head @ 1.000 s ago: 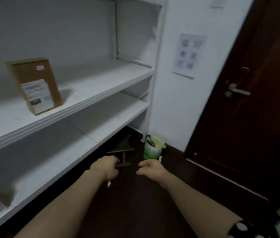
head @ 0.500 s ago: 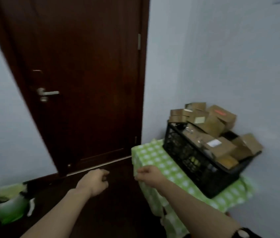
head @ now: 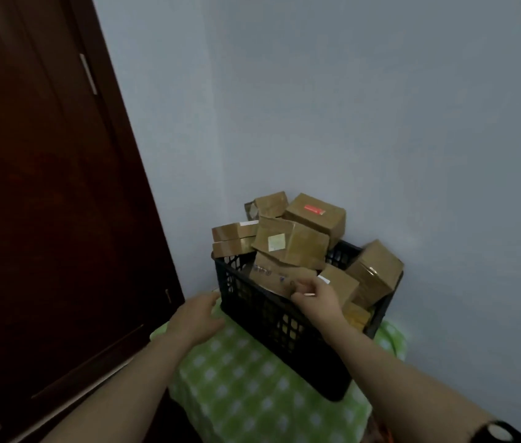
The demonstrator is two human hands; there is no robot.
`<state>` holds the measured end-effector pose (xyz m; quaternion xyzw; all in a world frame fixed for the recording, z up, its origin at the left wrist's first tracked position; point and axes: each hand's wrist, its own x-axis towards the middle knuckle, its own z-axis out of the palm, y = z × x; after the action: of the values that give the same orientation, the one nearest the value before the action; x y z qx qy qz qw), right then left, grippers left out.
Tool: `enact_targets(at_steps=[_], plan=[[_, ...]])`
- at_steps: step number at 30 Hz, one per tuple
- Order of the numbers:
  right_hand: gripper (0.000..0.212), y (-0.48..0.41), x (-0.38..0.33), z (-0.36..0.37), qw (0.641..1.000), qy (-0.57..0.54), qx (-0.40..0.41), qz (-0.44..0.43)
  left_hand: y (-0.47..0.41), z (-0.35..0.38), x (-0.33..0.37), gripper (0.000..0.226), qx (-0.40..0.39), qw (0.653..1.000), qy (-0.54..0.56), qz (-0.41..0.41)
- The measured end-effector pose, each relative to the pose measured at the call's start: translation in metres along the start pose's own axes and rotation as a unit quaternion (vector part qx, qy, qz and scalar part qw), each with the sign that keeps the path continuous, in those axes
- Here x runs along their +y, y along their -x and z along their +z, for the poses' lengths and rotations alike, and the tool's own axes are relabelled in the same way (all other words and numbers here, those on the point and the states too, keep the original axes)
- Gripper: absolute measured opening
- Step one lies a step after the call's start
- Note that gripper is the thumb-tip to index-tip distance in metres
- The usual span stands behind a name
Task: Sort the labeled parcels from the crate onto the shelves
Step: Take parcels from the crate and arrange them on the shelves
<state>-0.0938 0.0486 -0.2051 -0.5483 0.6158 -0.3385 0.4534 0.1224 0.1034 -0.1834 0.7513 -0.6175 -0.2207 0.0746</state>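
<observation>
Beside a dark wooden door (head: 45,219), the left hand (head: 197,318) hovered with its fingers loose and apart near the black plastic lattice crate (head: 284,330), while the right hand (head: 315,298) pinched a flat brown cardboard parcel (head: 272,274) inside it.

Black crate (head: 284,327), brown parcels (head: 291,243), green-and-white checked cloth (head: 246,388), dark red-brown door (head: 45,203)

Black plastic lattice crate (head: 284,327) heaped above its rim with brown cardboard parcels (head: 310,254), on a green-checked tabletop (head: 252,388).
A red-labelled parcel (head: 316,215) tops the back. A tilted parcel with a pale square label (head: 289,243) lies in front of it. Two flat parcels (head: 233,239) are stacked at the left, and a taped parcel (head: 374,273) leans over the right rim.
</observation>
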Motion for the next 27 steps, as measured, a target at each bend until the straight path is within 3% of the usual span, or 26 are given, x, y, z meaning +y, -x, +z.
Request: enact_targets(at_steps=[3, 5, 8, 9, 10, 15, 21, 23, 24, 26, 27], plan=[[0.046, -0.05, -0.018, 0.001, 0.997, 0.029, 0.06, -0.028, -0.066, -0.014, 0.011, 0.05, 0.048, 0.993, 0.109, -0.009], [0.052, -0.082, -0.032, 0.006, 0.989, 0.091, 0.1, -0.059, -0.11, -0.025, 0.014, 0.047, 0.066, 0.957, 0.269, -0.086], [0.052, -0.126, -0.052, 0.019, 0.966, 0.181, 0.14, -0.122, -0.176, -0.037, 0.012, 0.061, -0.003, 0.807, 0.54, -0.239], [0.051, -0.139, -0.057, 0.023, 0.955, 0.215, 0.146, -0.144, -0.195, -0.039, 0.01, 0.069, -0.034, 0.769, 0.581, -0.265], [0.052, -0.151, -0.06, 0.027, 0.944, 0.25, 0.147, -0.158, -0.215, -0.038, 0.007, 0.076, -0.052, 0.753, 0.594, -0.28], [0.059, -0.18, -0.053, 0.035, 0.91, 0.366, 0.102, -0.165, -0.264, -0.036, 0.016, 0.088, -0.093, 0.737, 0.583, -0.328], [0.062, -0.184, -0.046, 0.031, 0.907, 0.378, 0.08, -0.166, -0.288, -0.038, 0.024, 0.06, -0.133, 0.711, 0.605, -0.333], [0.063, -0.184, -0.049, 0.032, 0.889, 0.41, 0.094, -0.178, -0.29, -0.039, 0.024, 0.056, -0.12, 0.726, 0.587, -0.336], [0.062, -0.184, -0.052, 0.035, 0.879, 0.425, 0.098, -0.194, -0.294, -0.039, 0.022, 0.065, -0.108, 0.736, 0.579, -0.332], [0.059, -0.185, -0.061, 0.047, 0.862, 0.436, 0.086, -0.245, -0.303, -0.038, 0.016, 0.113, -0.056, 0.764, 0.544, -0.342], [0.057, -0.187, -0.066, 0.056, 0.853, 0.435, 0.074, -0.278, -0.309, -0.036, 0.009, 0.124, -0.018, 0.786, 0.509, -0.352]])
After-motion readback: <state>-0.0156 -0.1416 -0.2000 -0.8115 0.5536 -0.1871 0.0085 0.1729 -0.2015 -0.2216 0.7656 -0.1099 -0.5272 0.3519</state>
